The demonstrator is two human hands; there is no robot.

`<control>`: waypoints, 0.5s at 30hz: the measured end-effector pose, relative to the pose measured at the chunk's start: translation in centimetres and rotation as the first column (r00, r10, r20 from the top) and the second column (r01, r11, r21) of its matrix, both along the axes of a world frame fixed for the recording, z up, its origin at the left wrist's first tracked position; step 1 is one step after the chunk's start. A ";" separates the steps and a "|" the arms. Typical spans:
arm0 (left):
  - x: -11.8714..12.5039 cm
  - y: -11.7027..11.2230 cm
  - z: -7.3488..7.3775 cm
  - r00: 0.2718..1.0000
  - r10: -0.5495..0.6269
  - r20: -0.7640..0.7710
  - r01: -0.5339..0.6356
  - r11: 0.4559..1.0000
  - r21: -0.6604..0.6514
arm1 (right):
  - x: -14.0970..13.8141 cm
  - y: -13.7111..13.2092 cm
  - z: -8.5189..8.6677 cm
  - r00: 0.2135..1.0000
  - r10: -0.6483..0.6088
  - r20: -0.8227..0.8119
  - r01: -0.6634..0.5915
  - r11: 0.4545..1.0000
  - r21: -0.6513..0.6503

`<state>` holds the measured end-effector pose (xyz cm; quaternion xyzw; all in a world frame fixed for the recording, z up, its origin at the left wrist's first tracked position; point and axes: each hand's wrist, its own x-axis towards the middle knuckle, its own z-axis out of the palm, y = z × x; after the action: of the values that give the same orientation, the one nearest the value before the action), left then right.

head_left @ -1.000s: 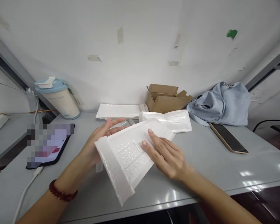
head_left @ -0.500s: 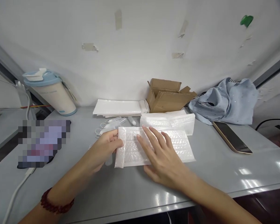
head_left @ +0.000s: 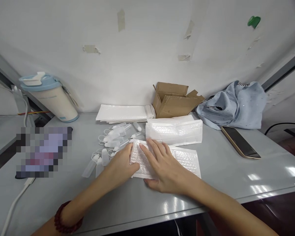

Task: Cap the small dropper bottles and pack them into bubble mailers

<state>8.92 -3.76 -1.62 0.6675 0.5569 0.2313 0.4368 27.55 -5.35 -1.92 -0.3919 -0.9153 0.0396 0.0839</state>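
A white bubble mailer (head_left: 186, 159) lies lengthwise in front of me on the grey table. Its left end is pinched by my left hand (head_left: 124, 167), thumb on top and the other fingers behind the edge. My right hand (head_left: 162, 167) rests across the mailer's left half with fingers stretched out flat and the thumb at its near edge. Just left of the mailer lie several small translucent squeeze bottles (head_left: 114, 136) with looped caps; my left hand partly covers some. Behind the mailer are more white bubble mailers (head_left: 174, 131).
Against the wall lie a stack of white mailers (head_left: 123, 113) and an open cardboard box (head_left: 178, 105). On the right are a light blue cloth bag (head_left: 238, 105) and a phone (head_left: 241, 142). To the left stand a tumbler (head_left: 54, 98) and a blurred-out device (head_left: 44, 152) with a white cable.
My left hand has moved right and nearer with the mailer's left end. More squeeze bottles show beside it. My right hand stays on the mailer, now closer to my left hand.
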 end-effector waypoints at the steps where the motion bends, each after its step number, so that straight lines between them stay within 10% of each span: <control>1: 0.1 -0.1 0.1 1.000 -0.001 -0.026 0.001 1.000 0.017 | 0.0 0.0 -0.1 1.000 -0.004 0.004 0.004 1.000 0.002; 15: 0.3 -0.7 -0.4 0.975 0.097 -0.199 -0.069 0.987 0.143 | -0.1 0.9 -0.2 0.996 0.005 -0.087 -0.005 1.000 0.002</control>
<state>9.18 -4.50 -1.99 0.6920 0.6095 0.2165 0.3205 27.47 -4.48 -2.09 -0.3875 -0.9118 0.0561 0.1239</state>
